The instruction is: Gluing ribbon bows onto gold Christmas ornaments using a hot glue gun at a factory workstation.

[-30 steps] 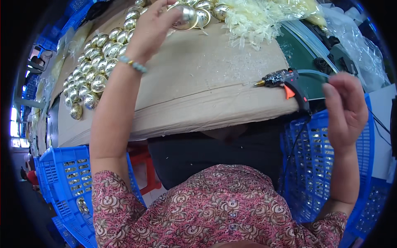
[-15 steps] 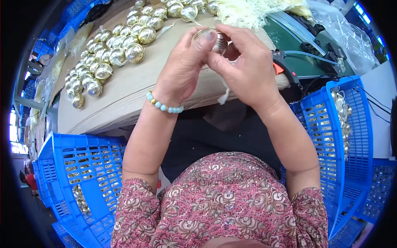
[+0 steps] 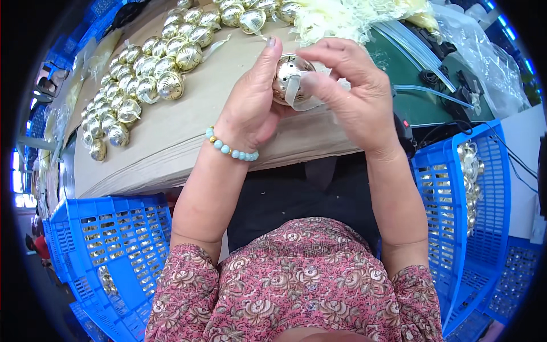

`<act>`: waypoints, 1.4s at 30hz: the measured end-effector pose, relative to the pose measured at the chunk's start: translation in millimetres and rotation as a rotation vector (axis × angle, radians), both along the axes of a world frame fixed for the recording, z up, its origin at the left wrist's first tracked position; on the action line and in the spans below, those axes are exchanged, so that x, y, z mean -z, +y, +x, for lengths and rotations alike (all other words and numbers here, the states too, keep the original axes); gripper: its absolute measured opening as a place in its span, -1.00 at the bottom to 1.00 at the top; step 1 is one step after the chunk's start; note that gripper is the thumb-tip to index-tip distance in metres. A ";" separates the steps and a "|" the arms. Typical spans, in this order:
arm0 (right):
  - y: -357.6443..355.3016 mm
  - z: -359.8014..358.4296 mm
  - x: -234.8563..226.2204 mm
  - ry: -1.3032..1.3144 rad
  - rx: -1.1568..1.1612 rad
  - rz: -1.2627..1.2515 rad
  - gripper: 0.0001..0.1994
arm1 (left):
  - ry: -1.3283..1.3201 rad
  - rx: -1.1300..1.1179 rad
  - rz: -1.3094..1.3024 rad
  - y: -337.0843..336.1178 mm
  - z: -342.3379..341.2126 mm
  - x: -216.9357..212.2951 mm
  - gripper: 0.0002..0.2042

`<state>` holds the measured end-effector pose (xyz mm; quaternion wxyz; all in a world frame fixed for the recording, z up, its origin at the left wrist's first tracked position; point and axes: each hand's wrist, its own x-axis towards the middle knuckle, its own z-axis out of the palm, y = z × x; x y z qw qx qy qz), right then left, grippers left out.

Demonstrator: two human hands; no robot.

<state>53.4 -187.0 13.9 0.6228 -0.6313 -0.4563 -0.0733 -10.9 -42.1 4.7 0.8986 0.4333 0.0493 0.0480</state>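
My left hand (image 3: 249, 108) cups a shiny gold ball ornament (image 3: 286, 77) from the left, thumb raised along its side. A pale ribbon (image 3: 296, 92) crosses the front of the ball. My right hand (image 3: 350, 94) pinches that ribbon against the ball with thumb and fingers. Both hands hover over the front edge of a table covered with tan paper (image 3: 188, 114). A bead bracelet (image 3: 231, 149) circles my left wrist.
Several gold ball ornaments (image 3: 145, 80) lie in rows at the table's back left. A heap of pale ribbon strips (image 3: 342, 17) sits behind my hands. Blue plastic crates stand at the lower left (image 3: 114, 239) and the right (image 3: 461, 216), the right one holding gold pieces (image 3: 470, 176). Tubes and cables (image 3: 433, 80) lie on the green surface at right.
A second ago my left hand reached to the far balls and my right held a glue gun; now both hands are together on one ball with a ribbon.
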 end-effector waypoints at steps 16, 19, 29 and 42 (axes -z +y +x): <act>9.7 -24.6 1.1 0.082 -0.061 -0.012 -0.83 | -0.030 0.123 -0.119 19.7 -26.1 2.7 -0.60; 15.6 -36.3 4.6 -0.058 -0.016 -0.038 -0.87 | -0.086 0.215 -0.142 18.8 -28.1 8.3 -0.58; 11.7 -49.8 -9.6 0.310 -0.033 0.262 -0.85 | -0.016 0.202 -0.053 19.0 -29.2 8.2 -0.63; 19.3 -19.7 10.1 0.555 -0.253 0.247 -0.73 | -0.017 0.241 0.012 22.6 -32.7 17.3 -0.69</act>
